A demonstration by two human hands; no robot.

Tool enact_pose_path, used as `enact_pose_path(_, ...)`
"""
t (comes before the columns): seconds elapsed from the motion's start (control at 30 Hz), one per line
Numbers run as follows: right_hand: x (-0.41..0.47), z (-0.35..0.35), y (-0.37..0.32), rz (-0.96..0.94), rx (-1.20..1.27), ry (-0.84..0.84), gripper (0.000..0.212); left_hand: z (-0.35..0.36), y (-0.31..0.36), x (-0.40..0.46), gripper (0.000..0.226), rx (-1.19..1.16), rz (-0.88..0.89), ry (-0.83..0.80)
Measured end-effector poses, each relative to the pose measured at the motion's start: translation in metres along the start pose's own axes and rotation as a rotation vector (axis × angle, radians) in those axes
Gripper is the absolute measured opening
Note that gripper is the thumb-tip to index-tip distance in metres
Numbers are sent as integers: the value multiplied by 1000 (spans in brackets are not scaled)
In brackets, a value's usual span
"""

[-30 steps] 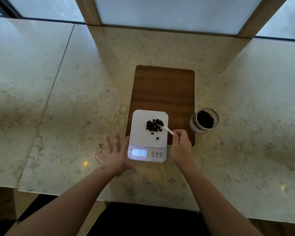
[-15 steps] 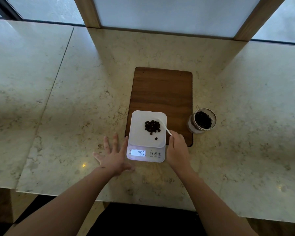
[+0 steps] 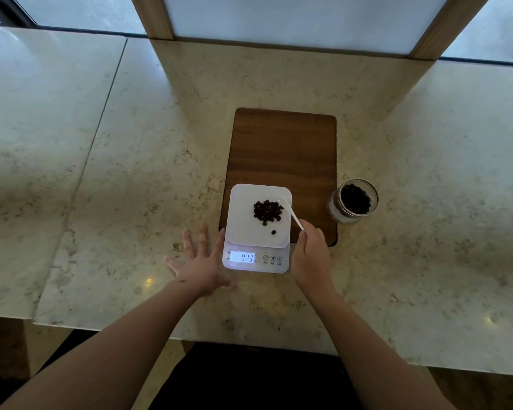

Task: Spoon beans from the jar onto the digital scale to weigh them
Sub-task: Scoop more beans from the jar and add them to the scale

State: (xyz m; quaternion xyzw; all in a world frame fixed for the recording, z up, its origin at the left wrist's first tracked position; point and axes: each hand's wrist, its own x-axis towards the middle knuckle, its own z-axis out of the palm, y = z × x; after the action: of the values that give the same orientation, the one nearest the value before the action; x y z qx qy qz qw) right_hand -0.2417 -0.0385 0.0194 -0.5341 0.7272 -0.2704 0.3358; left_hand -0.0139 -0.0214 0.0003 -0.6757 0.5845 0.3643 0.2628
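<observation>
- I am seeing the open glass jar (image 3: 353,201) standing part-filled with dark beans, just right of the wooden board (image 3: 285,152); a heap of beans (image 3: 267,211) is lying on the white scale (image 3: 256,229) platform, one bean apart.
- My right hand (image 3: 311,255) is pinching the white spoon (image 3: 290,213); my left hand (image 3: 200,261) is resting flat, fingers spread, beside the scale.
- Bare marble counter (image 3: 101,173) is lying open leftward.

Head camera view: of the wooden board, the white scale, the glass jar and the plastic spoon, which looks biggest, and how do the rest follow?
Largest to smallest, as they look:
1. wooden board
2. scale
3. jar
4. spoon, its handle end hidden in the right hand
</observation>
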Motion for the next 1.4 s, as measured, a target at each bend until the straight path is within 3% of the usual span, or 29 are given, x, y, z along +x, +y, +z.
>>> enact_pose_path(0.4, -6, -2, 0, 44, 54, 10, 33, 1, -1, 2, 130, 1, -4, 14)
enact_pose_path(0.8, -17, -18, 14, 320, 340, 15, 28, -2, 1, 0, 133, 27, -20, -7)
enact_pose_path(1.4, -29, -54, 64, 673, 408, 205, 21, -3, 0, -3, 132, 44, -9, -5)
